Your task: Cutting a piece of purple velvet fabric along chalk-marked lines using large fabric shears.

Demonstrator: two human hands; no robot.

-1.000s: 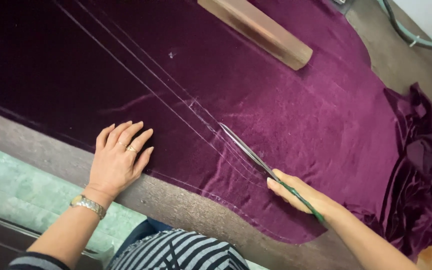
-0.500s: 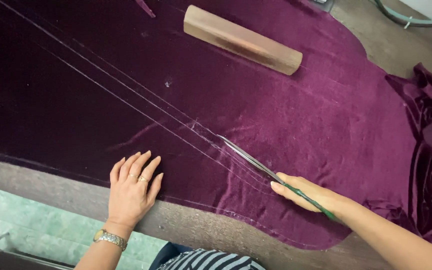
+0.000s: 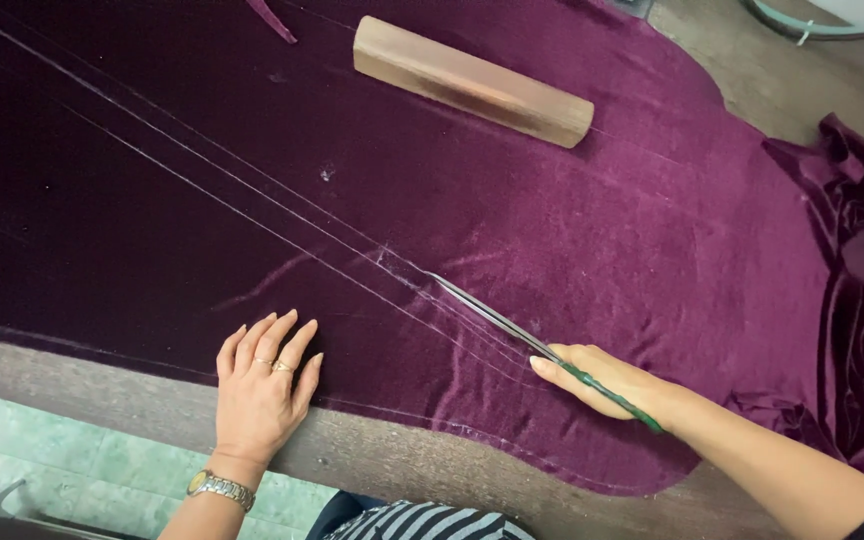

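Purple velvet cloth point(image 3: 572, 230): scissors point(image 3: 512, 325) pinched in right hand point(image 3: 607, 380); left hand point(image 3: 262, 390), spread flat, has slid nearer the scissors.

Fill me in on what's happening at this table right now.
A person is cutting purple velvet fabric spread over a wooden table. The right hand holds long scissors with green handles, blades lying along white chalk lines drawn across the cloth. The left hand lies flat, fingers spread, at the fabric's near edge. A wooden block rests on the cloth farther back.
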